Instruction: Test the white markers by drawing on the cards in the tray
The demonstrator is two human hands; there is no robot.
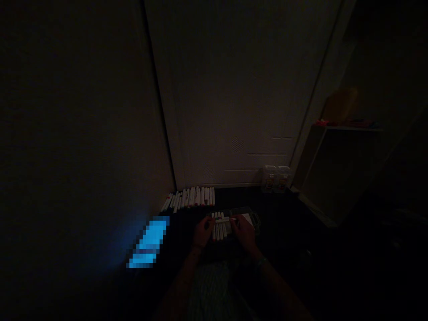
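Note:
Low in the dim head view, a white marker (222,220) lies level between my two hands. My left hand (202,232) has its fingers closed at the marker's left end, and my right hand (244,232) pinches the right end. Below and behind it, several white markers (219,232) stand side by side in a clear plastic case (257,219). The case's lid seems to lie open behind my right hand, with a pale sheet or insert (248,217) beside that hand. My fingertips are partly lost in the dark.
A row of white markers (192,197) with coloured ends lies along the wall. Two clear plastic containers (276,179) stand at the back right. A screen glows blue (150,243) on the left. A cabinet (334,160) on the right carries a yellowish object (341,104).

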